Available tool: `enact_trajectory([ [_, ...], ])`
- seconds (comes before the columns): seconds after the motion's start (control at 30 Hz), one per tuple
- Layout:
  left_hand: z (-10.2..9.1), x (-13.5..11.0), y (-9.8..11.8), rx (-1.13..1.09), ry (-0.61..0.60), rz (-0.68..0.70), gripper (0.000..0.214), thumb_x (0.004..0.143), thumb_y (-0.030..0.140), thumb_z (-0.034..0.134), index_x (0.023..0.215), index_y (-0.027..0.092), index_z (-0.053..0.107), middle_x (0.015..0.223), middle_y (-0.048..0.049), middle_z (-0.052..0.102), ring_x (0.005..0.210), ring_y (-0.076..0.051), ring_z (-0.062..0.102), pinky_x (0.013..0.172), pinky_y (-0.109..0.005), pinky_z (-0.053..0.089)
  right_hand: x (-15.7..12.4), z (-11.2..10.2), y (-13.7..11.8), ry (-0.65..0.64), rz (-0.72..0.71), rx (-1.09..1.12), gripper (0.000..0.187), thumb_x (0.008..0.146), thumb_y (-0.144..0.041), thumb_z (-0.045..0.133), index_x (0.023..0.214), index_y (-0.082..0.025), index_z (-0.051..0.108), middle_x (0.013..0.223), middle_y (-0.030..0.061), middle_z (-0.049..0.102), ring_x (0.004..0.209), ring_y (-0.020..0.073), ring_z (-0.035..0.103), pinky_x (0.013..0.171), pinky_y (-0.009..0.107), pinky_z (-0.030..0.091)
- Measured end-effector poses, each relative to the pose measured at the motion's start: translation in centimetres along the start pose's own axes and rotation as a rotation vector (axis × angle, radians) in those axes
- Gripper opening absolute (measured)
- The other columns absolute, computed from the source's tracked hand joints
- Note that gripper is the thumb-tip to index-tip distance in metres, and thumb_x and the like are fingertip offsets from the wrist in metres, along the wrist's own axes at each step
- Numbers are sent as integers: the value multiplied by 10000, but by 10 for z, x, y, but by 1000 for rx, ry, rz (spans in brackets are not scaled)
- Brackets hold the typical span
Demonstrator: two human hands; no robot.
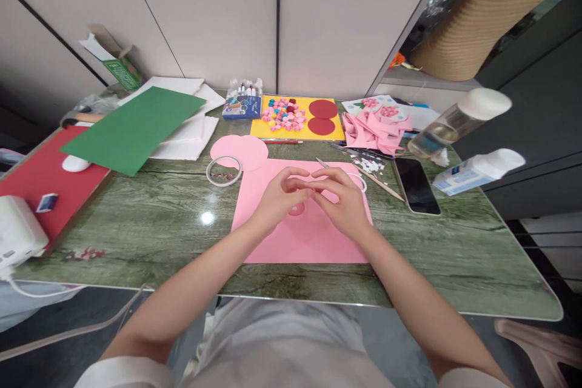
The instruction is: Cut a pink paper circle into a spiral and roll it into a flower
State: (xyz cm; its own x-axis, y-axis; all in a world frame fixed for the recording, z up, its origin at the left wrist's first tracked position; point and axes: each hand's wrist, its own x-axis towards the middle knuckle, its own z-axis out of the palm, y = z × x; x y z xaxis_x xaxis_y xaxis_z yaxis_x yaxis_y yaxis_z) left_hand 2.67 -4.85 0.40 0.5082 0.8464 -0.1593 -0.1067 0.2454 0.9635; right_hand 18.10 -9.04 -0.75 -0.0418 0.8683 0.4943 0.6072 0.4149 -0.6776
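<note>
Both my hands meet over a pink sheet (277,242) lying on the green table (159,224). My left hand (278,196) and my right hand (342,199) have their fingertips pinched together on a small pink piece that is mostly hidden between them. A small pink round piece (296,210) lies on the sheet just under my left hand. Scissors (322,162) poke out beyond my fingers, and a pink circle (240,150) rests at the sheet's far left corner.
A tape roll (224,171) lies left of the sheet. A phone (416,185), a wooden stick (384,185), two bottles (459,121) and pink scraps (375,127) are on the right. Behind sit a yellow sheet (297,130) with paper bits and red circles, a marker box (243,104), and green paper (131,124).
</note>
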Motion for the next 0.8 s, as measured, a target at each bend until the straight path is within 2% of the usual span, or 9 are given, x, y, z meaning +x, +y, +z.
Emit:
enact_trajectory([
  [0.27, 3, -2, -2, -49, -25, -21, 338, 661, 199, 671, 970, 201, 533, 811, -6, 633, 701, -106, 558, 611, -207, 408, 1, -2, -3, 61, 45, -38, 106, 717, -125, 644, 742, -228, 629, 977, 22, 598, 932, 180, 583, 864, 389, 465],
  [0.47, 4, -2, -6, -21, -49, -38, 323, 681, 217, 662, 977, 212, 531, 841, -12, 635, 738, -114, 568, 615, -208, 412, 2, -2, -4, 46, 50, -23, 137, 691, -110, 651, 672, -214, 562, 949, 20, 593, 937, 181, 573, 850, 378, 454],
  [0.67, 4, -2, -5, -10, -52, -24, 325, 681, 231, 668, 971, 193, 527, 799, -15, 626, 706, -113, 559, 551, -191, 372, 2, -2, -4, 26, 40, -35, 188, 680, -110, 658, 656, -208, 500, 939, 22, 573, 924, 180, 564, 828, 373, 456],
  [0.8, 6, -2, -4, -5, -36, -1, 325, 672, 194, 670, 965, 181, 530, 766, -10, 628, 750, -115, 568, 640, -212, 404, 2, -2, -4, 25, 20, -46, 197, 675, -99, 659, 660, -208, 495, 934, 20, 562, 917, 178, 564, 819, 370, 461],
])
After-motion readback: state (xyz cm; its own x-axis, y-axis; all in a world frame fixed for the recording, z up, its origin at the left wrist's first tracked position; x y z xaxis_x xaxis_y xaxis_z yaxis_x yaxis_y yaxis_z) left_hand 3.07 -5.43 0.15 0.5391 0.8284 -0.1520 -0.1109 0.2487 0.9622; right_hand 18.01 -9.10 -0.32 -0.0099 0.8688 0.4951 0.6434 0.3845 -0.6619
